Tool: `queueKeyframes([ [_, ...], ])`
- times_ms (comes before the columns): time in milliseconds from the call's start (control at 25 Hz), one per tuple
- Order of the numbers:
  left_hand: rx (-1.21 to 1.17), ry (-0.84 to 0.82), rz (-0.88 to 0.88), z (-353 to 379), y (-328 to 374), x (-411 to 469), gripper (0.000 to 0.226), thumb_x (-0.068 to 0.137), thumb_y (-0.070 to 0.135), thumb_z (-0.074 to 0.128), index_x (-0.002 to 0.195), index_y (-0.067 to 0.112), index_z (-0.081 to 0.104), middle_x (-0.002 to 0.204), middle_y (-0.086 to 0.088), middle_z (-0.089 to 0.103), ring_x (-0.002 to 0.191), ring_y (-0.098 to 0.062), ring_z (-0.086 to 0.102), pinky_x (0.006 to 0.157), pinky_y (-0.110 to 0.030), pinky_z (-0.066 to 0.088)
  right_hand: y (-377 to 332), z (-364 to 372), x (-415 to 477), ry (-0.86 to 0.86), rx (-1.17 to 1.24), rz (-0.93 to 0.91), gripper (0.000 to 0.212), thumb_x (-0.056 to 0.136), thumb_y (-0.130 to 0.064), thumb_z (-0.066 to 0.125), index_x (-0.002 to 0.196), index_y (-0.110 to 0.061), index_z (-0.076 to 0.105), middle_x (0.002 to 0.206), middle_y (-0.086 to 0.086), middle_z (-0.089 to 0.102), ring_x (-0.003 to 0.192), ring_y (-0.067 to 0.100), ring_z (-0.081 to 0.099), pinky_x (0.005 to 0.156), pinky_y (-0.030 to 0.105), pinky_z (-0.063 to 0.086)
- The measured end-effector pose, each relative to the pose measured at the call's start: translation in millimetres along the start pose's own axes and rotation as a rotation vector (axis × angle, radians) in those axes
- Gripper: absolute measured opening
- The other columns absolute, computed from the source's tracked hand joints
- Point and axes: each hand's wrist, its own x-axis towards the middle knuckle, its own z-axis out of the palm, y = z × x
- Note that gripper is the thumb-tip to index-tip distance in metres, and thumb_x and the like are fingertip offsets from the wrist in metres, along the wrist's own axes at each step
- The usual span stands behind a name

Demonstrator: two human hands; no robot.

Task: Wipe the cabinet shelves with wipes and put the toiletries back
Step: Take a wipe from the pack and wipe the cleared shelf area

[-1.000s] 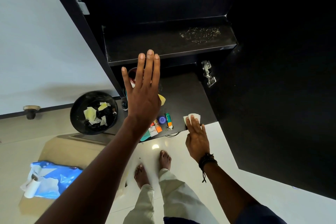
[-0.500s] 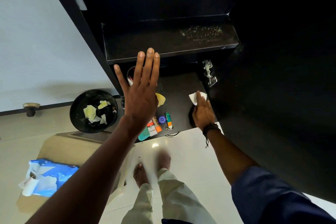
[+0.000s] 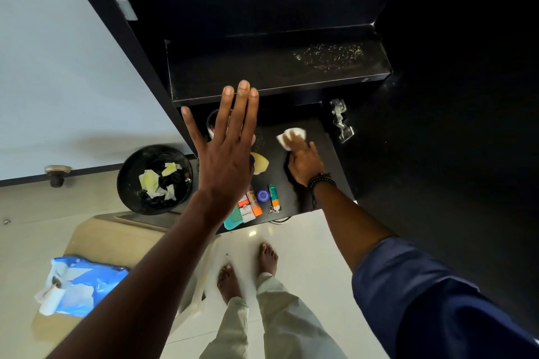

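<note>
Your right hand (image 3: 303, 162) is the working one. It lies flat on the lower shelf (image 3: 281, 175) with its fingers pressed down on the white wipe (image 3: 294, 134), not clenched round it. The wipe shows just past the fingertips, at about 11 o'clock from the hand, toward the back of the shelf.

The shelf's long axis runs from 9 to 3 o'clock, so the natural strokes go across it. To 3 o'clock only a little bare board is left before the cabinet wall. To 9 o'clock there is open board up to the yellow piece (image 3: 260, 163).

The toiletries (image 3: 259, 201) crowd the front left of this same shelf, at about 8 o'clock from the right hand and near it. As I read it, a long pull toward 7 or 8 o'clock would run the wipe into them.

Your left hand (image 3: 226, 160) is released and holds nothing, its fingers straight and the thumb spread. It is raised in front of the cabinet, with its fingertips at the front edge of the upper shelf (image 3: 248, 73). I cannot tell whether they touch that edge.

That upper shelf carries a pale speckled patch (image 3: 329, 57) at about 1 o'clock from the right hand and well apart from it. It looks unwiped, and the right hand is the nearer one to reach it.
</note>
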Motion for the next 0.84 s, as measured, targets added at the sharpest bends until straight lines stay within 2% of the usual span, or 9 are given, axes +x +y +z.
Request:
queueKeyframes([
  [80,-0.002,0.001,0.010,-1,1,0,0.093,0.082,0.015,0.062,0.153,0.017,0.003,0.161,-0.003,0.001,0.148,-0.022,-0.005,0.108,-0.071,0.008,4,-7,15,0.010,-0.014,0.126,0.057,0.093,-0.016,0.035,0.149,-0.017,0.027,0.159,0.007,0.019,0.147,0.025,0.016,0.119,0.049,0.011],
  [200,0.005,0.016,-0.007,1,1,1,0.097,0.078,0.010,0.064,0.153,0.016,0.003,0.161,-0.004,0.002,0.148,-0.023,-0.003,0.108,-0.071,0.009,-1,-14,36,-0.204,-0.105,-0.141,0.060,0.094,-0.013,0.038,0.151,-0.022,0.023,0.160,0.003,0.015,0.148,0.020,0.014,0.119,0.043,0.008],
  [320,0.003,0.001,-0.008,1,4,1,0.097,0.079,0.012,0.065,0.153,0.016,0.002,0.161,-0.004,0.001,0.148,-0.023,-0.004,0.108,-0.071,0.008,-2,-21,55,-0.106,-0.056,0.110,0.063,0.092,-0.013,0.042,0.151,-0.018,0.021,0.160,0.007,0.014,0.148,0.023,0.014,0.118,0.043,0.013],
  [440,0.005,0.006,-0.009,1,1,0,0.099,0.078,0.011,0.066,0.153,0.016,0.002,0.161,-0.004,0.000,0.148,-0.024,-0.004,0.108,-0.071,0.010,-16,-9,37,-0.223,-0.093,-0.238,0.064,0.091,-0.010,0.043,0.151,-0.022,0.022,0.160,0.004,0.014,0.148,0.020,0.012,0.120,0.040,0.010],
  [480,0.006,0.007,-0.011,1,1,0,0.098,0.079,0.012,0.066,0.153,0.016,0.002,0.161,-0.004,0.000,0.148,-0.024,-0.004,0.108,-0.071,0.010,-9,-11,35,-0.196,-0.090,-0.191,0.065,0.091,-0.011,0.044,0.151,-0.022,0.021,0.160,0.003,0.013,0.148,0.019,0.011,0.121,0.042,0.010],
  [600,0.003,0.003,-0.001,1,1,1,0.092,0.083,0.013,0.061,0.153,0.016,0.001,0.161,-0.003,-0.002,0.148,-0.022,-0.008,0.108,-0.070,0.011,7,-21,49,-0.026,-0.060,0.405,0.068,0.091,-0.025,0.043,0.151,-0.010,0.017,0.159,0.013,0.011,0.147,0.027,0.010,0.119,0.046,0.013],
  [640,-0.002,0.008,-0.002,1,1,1,0.091,0.084,0.012,0.061,0.153,0.016,0.001,0.161,-0.003,-0.002,0.148,-0.022,-0.008,0.108,-0.070,0.011,4,-27,58,-0.036,-0.021,0.491,0.068,0.090,-0.029,0.040,0.149,-0.005,0.020,0.157,0.018,0.015,0.146,0.032,0.014,0.117,0.045,0.016],
  [720,-0.007,0.023,-0.022,3,4,1,0.089,0.085,0.012,0.060,0.153,0.016,0.002,0.161,-0.003,-0.002,0.148,-0.022,-0.007,0.108,-0.070,0.011,-12,-32,76,-0.124,0.088,0.391,0.061,0.090,-0.023,0.042,0.145,0.001,0.028,0.152,0.023,0.026,0.142,0.036,0.025,0.115,0.041,0.022],
  [840,-0.008,0.018,-0.039,3,8,2,0.096,0.080,0.008,0.064,0.153,0.015,0.002,0.161,-0.003,-0.001,0.148,-0.023,-0.005,0.109,-0.069,0.010,-41,-19,70,-0.289,0.083,-0.026,0.059,0.091,-0.006,0.046,0.148,-0.011,0.030,0.157,0.013,0.024,0.145,0.026,0.022,0.117,0.037,0.014],
])
